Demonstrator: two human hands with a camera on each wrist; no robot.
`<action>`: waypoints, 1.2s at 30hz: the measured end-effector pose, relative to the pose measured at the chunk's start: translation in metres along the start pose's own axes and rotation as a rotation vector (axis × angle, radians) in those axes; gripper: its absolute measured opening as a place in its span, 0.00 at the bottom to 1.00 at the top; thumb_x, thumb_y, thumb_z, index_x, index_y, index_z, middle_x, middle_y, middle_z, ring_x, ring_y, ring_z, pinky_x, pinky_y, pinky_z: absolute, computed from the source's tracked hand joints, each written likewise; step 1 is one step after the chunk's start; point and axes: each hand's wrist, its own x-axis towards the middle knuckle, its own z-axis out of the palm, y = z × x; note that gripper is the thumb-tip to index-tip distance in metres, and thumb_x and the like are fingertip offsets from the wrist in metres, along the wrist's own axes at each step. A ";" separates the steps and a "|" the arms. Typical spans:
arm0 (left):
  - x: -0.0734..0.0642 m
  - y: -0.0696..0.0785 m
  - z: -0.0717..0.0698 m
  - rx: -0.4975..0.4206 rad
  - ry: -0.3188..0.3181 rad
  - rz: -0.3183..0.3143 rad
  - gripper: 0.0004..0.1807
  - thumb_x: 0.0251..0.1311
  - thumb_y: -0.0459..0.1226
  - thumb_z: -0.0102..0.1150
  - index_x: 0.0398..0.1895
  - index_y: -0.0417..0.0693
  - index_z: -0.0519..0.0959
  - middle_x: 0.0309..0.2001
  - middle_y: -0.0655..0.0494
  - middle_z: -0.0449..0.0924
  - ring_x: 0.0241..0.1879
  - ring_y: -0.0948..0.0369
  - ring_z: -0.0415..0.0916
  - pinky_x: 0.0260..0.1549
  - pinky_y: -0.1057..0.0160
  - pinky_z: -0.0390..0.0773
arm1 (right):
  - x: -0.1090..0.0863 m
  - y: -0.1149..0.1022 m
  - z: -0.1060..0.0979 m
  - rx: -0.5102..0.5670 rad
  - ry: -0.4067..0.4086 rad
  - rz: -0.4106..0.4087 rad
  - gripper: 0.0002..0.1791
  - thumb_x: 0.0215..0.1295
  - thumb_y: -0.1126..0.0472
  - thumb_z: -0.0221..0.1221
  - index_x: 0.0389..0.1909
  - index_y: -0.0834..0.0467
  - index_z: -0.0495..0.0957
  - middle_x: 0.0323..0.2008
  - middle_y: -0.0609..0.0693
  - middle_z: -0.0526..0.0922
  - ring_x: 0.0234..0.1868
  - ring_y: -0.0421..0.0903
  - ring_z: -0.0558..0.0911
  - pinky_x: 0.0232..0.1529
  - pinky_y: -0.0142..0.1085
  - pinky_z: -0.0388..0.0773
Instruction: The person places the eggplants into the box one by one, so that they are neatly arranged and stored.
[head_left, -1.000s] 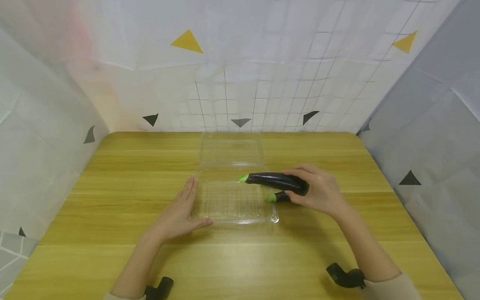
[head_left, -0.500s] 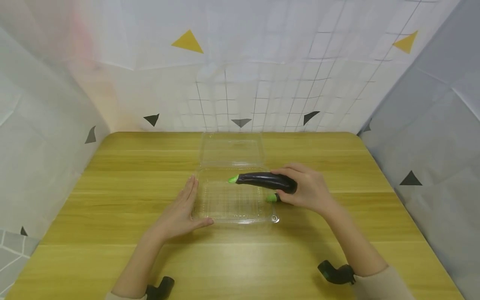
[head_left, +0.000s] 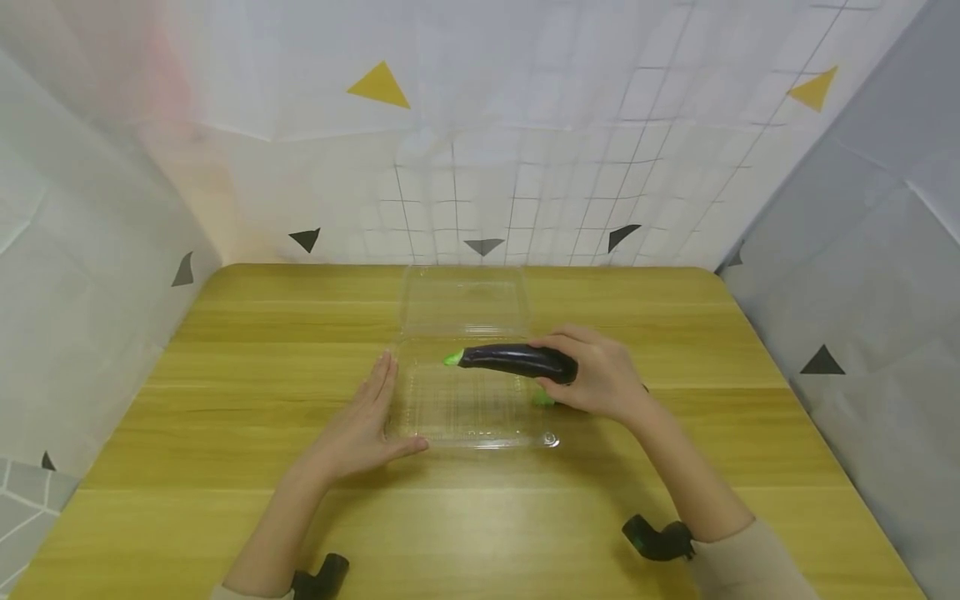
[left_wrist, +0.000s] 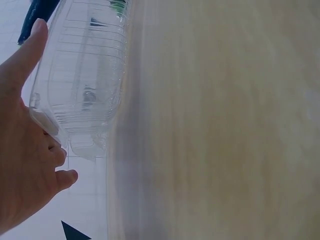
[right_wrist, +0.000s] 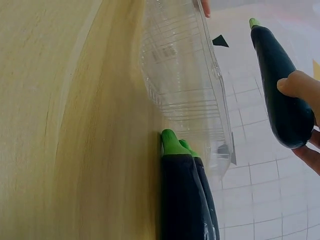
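Observation:
My right hand (head_left: 596,375) grips the thick end of a dark purple eggplant (head_left: 513,358), its green stem end pointing left. The eggplant is held above a clear plastic clamshell container (head_left: 480,443), whose lid (head_left: 465,300) is folded back toward the wall. My left hand (head_left: 356,429) rests at the container's left side, fingers straight along the edge and thumb at the front corner. In the right wrist view, an eggplant (right_wrist: 177,195) and another eggplant (right_wrist: 207,187) lie side by side by the container's right end. My right hand mostly hides them in the head view.
A light wooden table (head_left: 480,525) bears everything. A white patterned backdrop (head_left: 480,183) rises behind its far edge, with sheets at both sides. Black curved pieces are worn at the left wrist (head_left: 322,577) and right wrist (head_left: 656,537).
My right hand has moved left with the eggplant, bringing it farther over the container and covering more of the eggplants on the table. My left hand has stayed in place.

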 end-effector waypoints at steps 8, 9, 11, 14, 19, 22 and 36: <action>-0.001 0.000 -0.001 -0.011 -0.011 -0.003 0.65 0.52 0.64 0.61 0.75 0.39 0.32 0.76 0.46 0.22 0.74 0.52 0.27 0.70 0.47 0.44 | 0.004 0.002 0.008 0.032 -0.017 0.010 0.28 0.41 0.57 0.75 0.49 0.51 0.83 0.42 0.47 0.82 0.40 0.46 0.83 0.34 0.40 0.82; 0.000 0.000 -0.001 -0.012 -0.013 -0.005 0.65 0.52 0.64 0.61 0.75 0.40 0.31 0.76 0.46 0.22 0.74 0.52 0.27 0.70 0.47 0.44 | 0.005 0.002 0.009 0.032 -0.018 0.008 0.28 0.41 0.57 0.75 0.49 0.51 0.83 0.42 0.48 0.83 0.41 0.47 0.83 0.36 0.41 0.82; 0.000 0.000 -0.001 -0.017 -0.016 -0.007 0.65 0.52 0.65 0.61 0.76 0.40 0.31 0.76 0.46 0.22 0.74 0.53 0.27 0.70 0.47 0.43 | 0.006 0.002 0.011 0.037 -0.021 0.005 0.28 0.41 0.58 0.76 0.49 0.51 0.83 0.42 0.48 0.83 0.41 0.48 0.83 0.38 0.42 0.82; 0.001 0.000 -0.002 -0.022 -0.021 -0.011 0.65 0.52 0.65 0.60 0.76 0.41 0.31 0.76 0.47 0.22 0.74 0.54 0.25 0.70 0.48 0.42 | 0.008 0.002 0.014 0.053 -0.030 0.002 0.28 0.42 0.58 0.75 0.50 0.51 0.83 0.43 0.49 0.83 0.43 0.48 0.82 0.39 0.43 0.82; 0.002 0.000 -0.003 -0.019 -0.026 -0.009 0.65 0.53 0.65 0.59 0.76 0.41 0.31 0.76 0.47 0.22 0.74 0.55 0.25 0.70 0.48 0.42 | 0.012 0.000 0.021 0.090 -0.058 -0.014 0.27 0.46 0.57 0.74 0.52 0.51 0.82 0.46 0.49 0.83 0.46 0.48 0.82 0.39 0.41 0.82; 0.001 0.000 -0.003 -0.019 -0.028 -0.012 0.65 0.53 0.65 0.60 0.76 0.41 0.31 0.76 0.47 0.21 0.74 0.54 0.25 0.70 0.48 0.42 | 0.015 -0.001 0.025 0.112 -0.071 -0.028 0.27 0.47 0.58 0.74 0.52 0.52 0.82 0.48 0.49 0.82 0.46 0.47 0.82 0.38 0.40 0.82; 0.000 0.002 -0.003 -0.009 -0.018 -0.004 0.64 0.53 0.65 0.60 0.76 0.41 0.31 0.76 0.46 0.23 0.74 0.55 0.26 0.70 0.48 0.43 | 0.025 -0.006 0.042 0.115 -0.113 -0.026 0.26 0.49 0.58 0.74 0.53 0.53 0.82 0.48 0.49 0.82 0.45 0.47 0.82 0.38 0.38 0.81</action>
